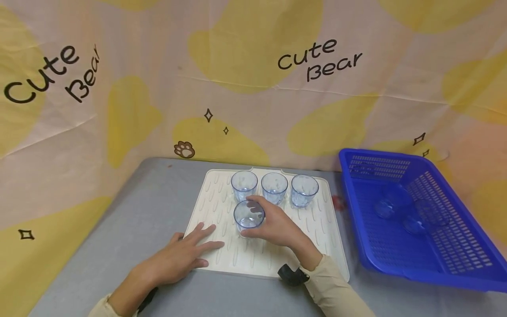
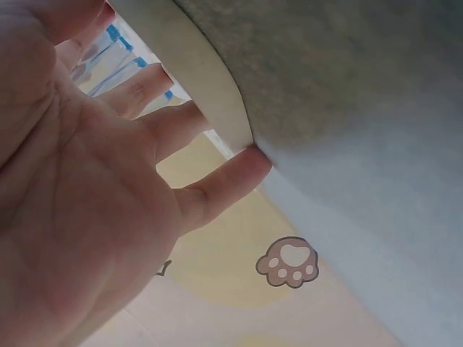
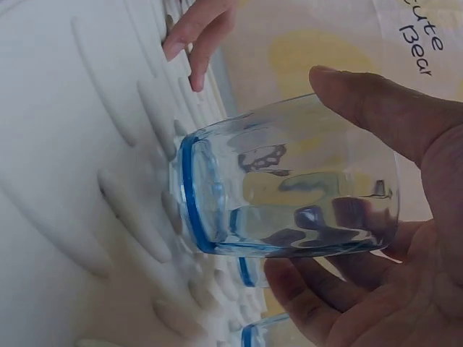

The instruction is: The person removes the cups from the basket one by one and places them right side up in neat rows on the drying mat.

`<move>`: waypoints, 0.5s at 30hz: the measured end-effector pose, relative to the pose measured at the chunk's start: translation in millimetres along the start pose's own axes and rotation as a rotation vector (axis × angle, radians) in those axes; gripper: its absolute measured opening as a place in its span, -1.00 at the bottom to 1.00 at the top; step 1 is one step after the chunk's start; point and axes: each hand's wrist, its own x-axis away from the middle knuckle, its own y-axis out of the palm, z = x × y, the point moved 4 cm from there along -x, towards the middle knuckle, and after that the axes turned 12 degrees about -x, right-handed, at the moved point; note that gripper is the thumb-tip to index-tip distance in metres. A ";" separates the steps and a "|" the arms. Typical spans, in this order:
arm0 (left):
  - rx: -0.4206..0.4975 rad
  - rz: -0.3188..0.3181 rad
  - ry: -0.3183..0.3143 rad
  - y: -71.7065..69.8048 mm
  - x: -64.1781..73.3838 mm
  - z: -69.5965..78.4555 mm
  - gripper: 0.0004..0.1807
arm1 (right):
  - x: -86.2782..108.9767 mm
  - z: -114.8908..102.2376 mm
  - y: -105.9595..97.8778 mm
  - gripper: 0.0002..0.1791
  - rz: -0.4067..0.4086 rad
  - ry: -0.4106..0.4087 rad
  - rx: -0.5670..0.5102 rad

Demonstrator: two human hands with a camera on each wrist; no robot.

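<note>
My right hand grips a clear, blue-tinted drinking glass round its side, thumb on one side and fingers on the other. In the right wrist view this glass has its thick blue base right at the ribbed surface of the white draining mat. Behind it on the mat, a row of three matching glasses stands upright: a left one, a middle one and a right one. My left hand rests with spread fingers on the mat's near left corner.
A blue plastic basket with slotted walls stands to the right of the mat, with several glasses lying inside. Grey tabletop extends on the left. A printed cloth hangs behind the table.
</note>
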 end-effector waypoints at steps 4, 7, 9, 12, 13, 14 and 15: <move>0.017 -0.016 -0.005 1.1 -2.3 0.5 -0.43 | 1.2 1.8 -1.6 -0.10 0.006 -0.002 0.015; 0.033 -0.032 -0.013 3.0 -4.0 0.3 -0.43 | 1.7 4.0 -1.0 -0.10 0.008 0.018 0.023; 0.039 -0.043 -0.017 3.5 -4.5 0.3 -0.43 | 1.3 5.9 -0.2 -0.09 0.006 0.034 0.025; 0.048 -0.054 -0.025 3.0 -4.0 0.3 -0.43 | 1.1 7.0 1.2 -0.07 0.002 0.037 0.022; 0.047 -0.055 -0.027 2.5 -3.7 0.3 -0.43 | 0.9 7.0 1.6 -0.07 0.000 0.032 0.025; 0.042 -0.054 -0.028 2.1 -3.4 0.3 -0.43 | 0.6 6.9 1.9 -0.07 -0.002 0.028 0.027; 0.041 -0.053 -0.031 1.7 -3.2 0.2 -0.43 | 0.4 6.8 2.1 -0.07 -0.003 0.024 0.030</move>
